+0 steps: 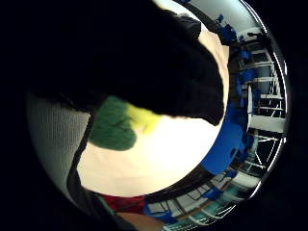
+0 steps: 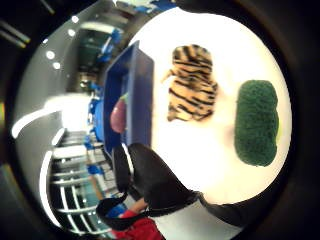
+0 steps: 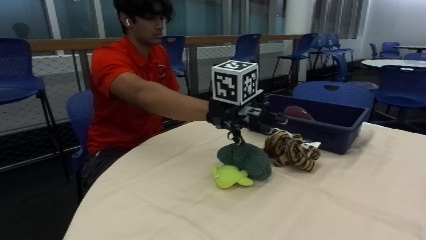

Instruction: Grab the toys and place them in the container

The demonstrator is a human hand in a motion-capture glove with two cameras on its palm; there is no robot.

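Above the round cream table (image 3: pixel 166 200), gloved right hand (image 3: pixel 243 117) hovers — grip state indiscernible — over green-and-yellow plush broccoli (image 3: pixel 241 164), beside striped plush tiger (image 3: pixel 291 149); blue plastic bin (image 3: pixel 326 120) near far edge.

You sit at a round table (image 3: pixel 166 200) under a cream cloth. Behind you stand blue plastic chairs (image 3: pixel 20 70) along a wood-topped mesh railing (image 3: pixel 200 42), and another white table (image 3: pixel 399 63) stands beyond that railing's far end.

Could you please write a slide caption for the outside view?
Gloved right hand above a green toy, beside a tiger toy and blue container.
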